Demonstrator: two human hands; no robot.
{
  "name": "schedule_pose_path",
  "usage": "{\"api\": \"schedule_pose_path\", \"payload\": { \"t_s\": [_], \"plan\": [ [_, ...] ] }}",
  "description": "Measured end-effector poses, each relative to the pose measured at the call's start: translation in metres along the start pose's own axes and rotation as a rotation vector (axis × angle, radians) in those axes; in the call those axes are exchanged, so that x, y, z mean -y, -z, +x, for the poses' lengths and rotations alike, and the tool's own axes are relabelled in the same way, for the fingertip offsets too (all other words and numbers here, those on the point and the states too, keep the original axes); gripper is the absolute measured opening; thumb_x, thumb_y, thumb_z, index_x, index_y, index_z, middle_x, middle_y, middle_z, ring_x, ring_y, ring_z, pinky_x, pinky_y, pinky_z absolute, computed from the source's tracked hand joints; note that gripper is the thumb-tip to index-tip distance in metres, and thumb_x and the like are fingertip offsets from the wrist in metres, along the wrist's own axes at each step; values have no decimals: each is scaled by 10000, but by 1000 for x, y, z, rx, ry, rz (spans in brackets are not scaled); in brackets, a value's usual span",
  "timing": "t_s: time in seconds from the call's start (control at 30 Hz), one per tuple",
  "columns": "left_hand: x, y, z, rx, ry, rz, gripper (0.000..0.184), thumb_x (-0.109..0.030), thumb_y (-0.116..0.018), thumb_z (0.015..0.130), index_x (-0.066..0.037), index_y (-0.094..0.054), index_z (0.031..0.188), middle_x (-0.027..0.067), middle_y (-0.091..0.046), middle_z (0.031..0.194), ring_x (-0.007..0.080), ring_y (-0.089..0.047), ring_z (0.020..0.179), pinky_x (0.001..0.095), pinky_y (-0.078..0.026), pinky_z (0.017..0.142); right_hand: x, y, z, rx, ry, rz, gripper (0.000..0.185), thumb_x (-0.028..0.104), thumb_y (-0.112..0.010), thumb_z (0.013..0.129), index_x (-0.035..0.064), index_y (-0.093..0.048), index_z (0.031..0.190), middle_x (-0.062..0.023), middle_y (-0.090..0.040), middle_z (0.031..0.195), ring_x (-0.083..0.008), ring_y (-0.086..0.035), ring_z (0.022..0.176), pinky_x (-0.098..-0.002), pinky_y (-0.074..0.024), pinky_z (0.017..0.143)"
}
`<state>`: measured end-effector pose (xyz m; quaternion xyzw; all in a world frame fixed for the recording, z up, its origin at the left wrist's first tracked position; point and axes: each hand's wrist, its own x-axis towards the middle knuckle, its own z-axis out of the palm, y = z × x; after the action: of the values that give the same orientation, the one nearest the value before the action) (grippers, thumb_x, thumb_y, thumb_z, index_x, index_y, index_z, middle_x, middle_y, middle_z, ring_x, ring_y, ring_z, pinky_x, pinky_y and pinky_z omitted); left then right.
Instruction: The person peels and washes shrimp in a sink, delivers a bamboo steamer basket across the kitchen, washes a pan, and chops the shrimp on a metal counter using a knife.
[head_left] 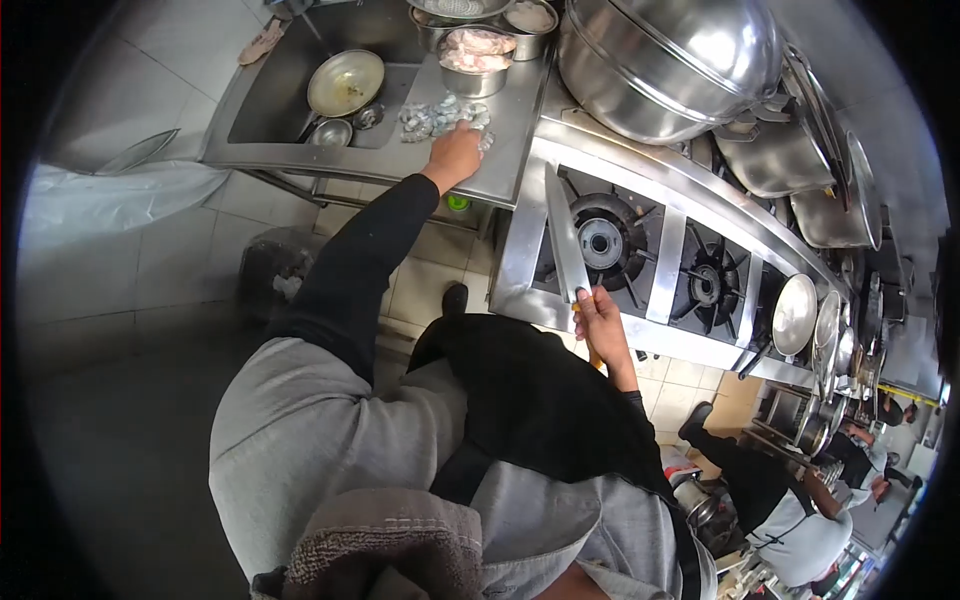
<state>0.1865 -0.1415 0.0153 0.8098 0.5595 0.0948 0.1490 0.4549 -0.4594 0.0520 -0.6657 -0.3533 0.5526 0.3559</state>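
Note:
Grey, glistening pieces that look like raw shrimp point(430, 120) lie in a loose pile on the steel counter point(505, 160). My left hand point(455, 157) reaches onto the pile's right side, its fingers curled together; what they hold, if anything, is hidden. Lower right, my right hand point(602, 325) is closed around the yellow handle of a large knife point(568, 240). The wide blade points up the frame, over the left edge of the stove. Just behind the pile stands a steel pot point(473, 82) with raw meat point(478, 48) heaped in it.
A sink point(275, 105) at the left holds a pan point(346, 83) and small bowls. Gas burners point(600, 243) lie to the right, below a big steel pot point(660, 60). A bin point(275, 270) stands below the counter. Other people point(790, 510) are at the lower right.

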Motion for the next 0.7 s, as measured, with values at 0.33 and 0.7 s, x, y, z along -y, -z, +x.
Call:
{"api": "schedule_pose_path", "payload": {
  "t_s": [0.33, 0.7],
  "plan": [
    [2, -46, -21, -32, 524, -1095, 284, -219, -767, 855, 56, -709, 897, 129, -707, 800, 153, -666, 607, 269, -546, 522, -5, -3, 53, 204, -51, 112, 284, 323, -520, 1051, 63, -535, 938, -24, -567, 724, -95, -549, 574, -263, -469, 518],
    [7, -17, -44, -184, -479, -147, 187, -226, -690, 891, -95, -763, 1003, 101, -665, 1110, 337, -597, 1085, 435, -453, 1000, 20, -2, 106, 213, 49, -96, 218, 224, -547, 1025, 45, -598, 1139, -46, -614, 741, -85, -513, 480, -246, -434, 414]
  ]
}}
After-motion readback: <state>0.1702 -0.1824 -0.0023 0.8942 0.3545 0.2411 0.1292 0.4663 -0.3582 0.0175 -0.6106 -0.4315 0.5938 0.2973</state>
